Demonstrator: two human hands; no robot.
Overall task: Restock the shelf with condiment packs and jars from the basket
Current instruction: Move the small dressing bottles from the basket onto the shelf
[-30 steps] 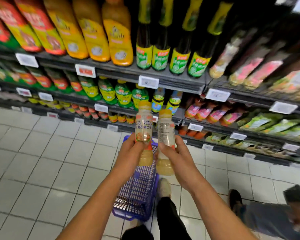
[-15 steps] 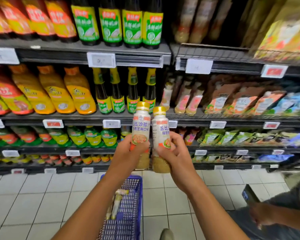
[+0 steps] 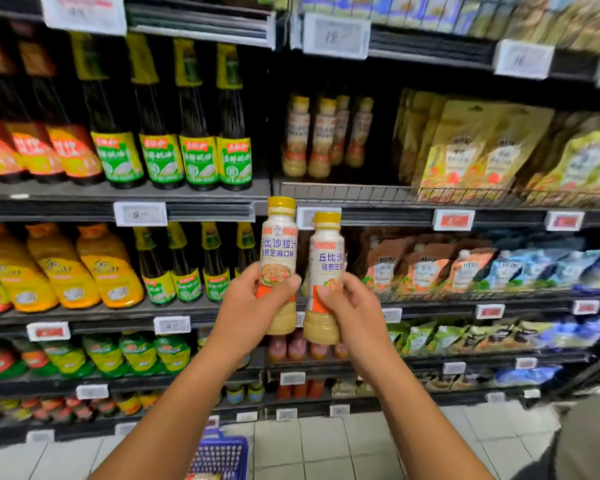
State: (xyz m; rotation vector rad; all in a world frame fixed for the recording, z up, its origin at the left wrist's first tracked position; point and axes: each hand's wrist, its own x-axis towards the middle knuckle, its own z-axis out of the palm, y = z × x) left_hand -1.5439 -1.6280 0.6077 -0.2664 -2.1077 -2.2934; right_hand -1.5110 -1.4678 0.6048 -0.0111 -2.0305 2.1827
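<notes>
My left hand point(image 3: 248, 306) grips a salad dressing bottle point(image 3: 278, 244) with a yellow cap and white label, held upright. My right hand point(image 3: 355, 308) grips a second, matching bottle point(image 3: 326, 251) right beside it, slightly lower. Both bottles are raised in front of the shelf edge point(image 3: 378, 216). Above and behind them, several matching dressing bottles point(image 3: 321, 136) stand in a row on the upper shelf. The blue basket point(image 3: 222, 455) sits on the floor between my forearms, only its top rim visible.
Dark sauce bottles with green labels point(image 3: 177, 157) fill the shelf to the left. Yellow pouches point(image 3: 465, 157) stand behind a wire rail point(image 3: 361, 194) at the right. Orange squeeze bottles point(image 3: 84, 268) and red and blue pouches point(image 3: 465, 268) fill lower shelves. Another person's clothing point(image 3: 582, 441) shows at lower right.
Both hands have lifted the two bottles higher, and my view has tilted up and closer to the shelves. The basket has dropped to the bottom edge of view.
</notes>
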